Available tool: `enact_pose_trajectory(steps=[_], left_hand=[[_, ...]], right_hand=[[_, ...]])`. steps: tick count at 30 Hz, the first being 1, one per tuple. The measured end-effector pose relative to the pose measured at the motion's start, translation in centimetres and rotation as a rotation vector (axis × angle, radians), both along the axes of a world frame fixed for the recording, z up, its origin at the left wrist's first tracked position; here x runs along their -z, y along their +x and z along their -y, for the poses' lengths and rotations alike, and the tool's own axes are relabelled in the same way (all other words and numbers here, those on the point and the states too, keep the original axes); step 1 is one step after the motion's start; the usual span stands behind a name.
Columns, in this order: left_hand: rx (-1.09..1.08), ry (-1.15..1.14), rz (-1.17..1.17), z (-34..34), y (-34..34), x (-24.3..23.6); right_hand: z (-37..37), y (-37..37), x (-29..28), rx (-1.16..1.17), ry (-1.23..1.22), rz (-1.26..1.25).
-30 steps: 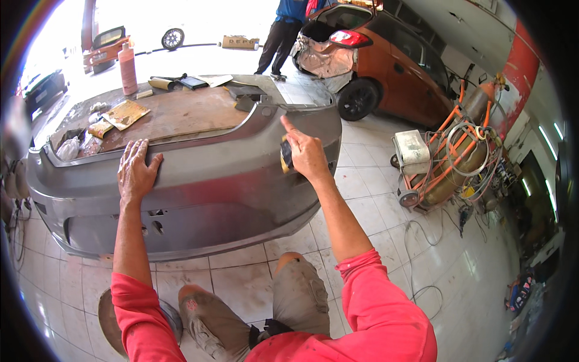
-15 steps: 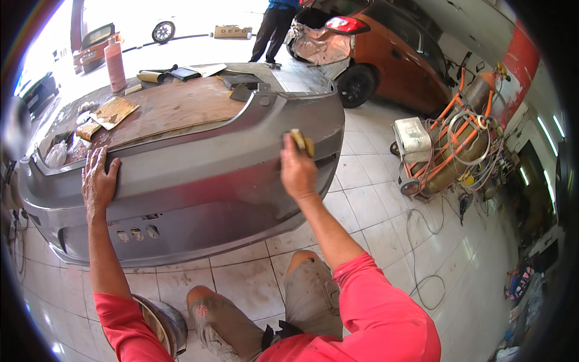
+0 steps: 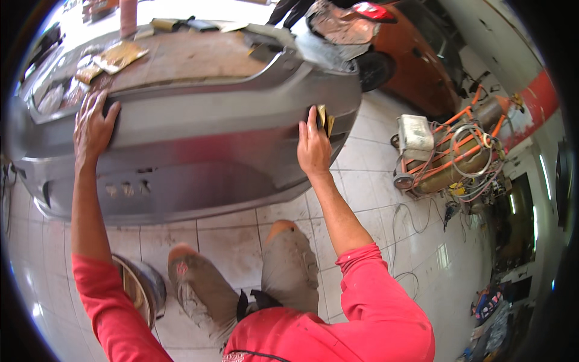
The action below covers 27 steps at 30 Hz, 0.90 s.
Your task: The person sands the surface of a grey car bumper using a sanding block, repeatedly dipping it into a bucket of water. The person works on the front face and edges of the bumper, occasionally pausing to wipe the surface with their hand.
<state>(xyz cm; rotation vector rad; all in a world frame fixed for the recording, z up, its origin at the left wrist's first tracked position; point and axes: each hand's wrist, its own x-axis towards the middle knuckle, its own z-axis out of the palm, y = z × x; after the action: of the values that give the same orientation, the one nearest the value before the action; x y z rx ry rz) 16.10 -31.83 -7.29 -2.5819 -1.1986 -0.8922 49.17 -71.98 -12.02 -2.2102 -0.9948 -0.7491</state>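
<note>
A grey car bumper (image 3: 205, 96) with a reddish patch in its middle stretches across in front of me. My left hand (image 3: 94, 130) lies flat on its upper left part, fingers stretched out, holding nothing. Near the right end of the bumper, my right hand (image 3: 314, 149) grips a folded yellow-tan piece of sandpaper (image 3: 322, 114) against the surface. Its index finger reaches along the sandpaper; the other fingers are partly hidden behind the hand.
Behind the bumper, a brown board (image 3: 187, 57) carries torn tan paper (image 3: 122, 56) and a pink bottle (image 3: 128, 17). A damaged orange car (image 3: 416, 60) stands at the back right, near a cart with gas cylinders (image 3: 455, 148). A bucket (image 3: 145, 283) sits beside my legs.
The whole view has shifted, and the bumper now appears higher. My right hand with the sandpaper has moved slightly lower on the bumper. My left hand stays at about the same spot.
</note>
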Motion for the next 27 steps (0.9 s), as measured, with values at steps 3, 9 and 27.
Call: enact_pose_trajectory(steps=[3, 9, 27], left_hand=[[-0.004, -0.005, 0.004, -0.3, -0.1, 0.0], [0.041, -0.009, 0.028, -1.7, -1.6, 1.1], [0.037, -0.051, 0.040, -2.3, -1.0, 0.8]], right_hand=[[-6.5, -9.0, 0.5, -0.189, -0.011, 0.106], [-11.5, -14.3, 0.0, -0.642, 0.030, 0.189], [-1.3, -1.0, 1.5, -0.235, -0.039, 0.191]])
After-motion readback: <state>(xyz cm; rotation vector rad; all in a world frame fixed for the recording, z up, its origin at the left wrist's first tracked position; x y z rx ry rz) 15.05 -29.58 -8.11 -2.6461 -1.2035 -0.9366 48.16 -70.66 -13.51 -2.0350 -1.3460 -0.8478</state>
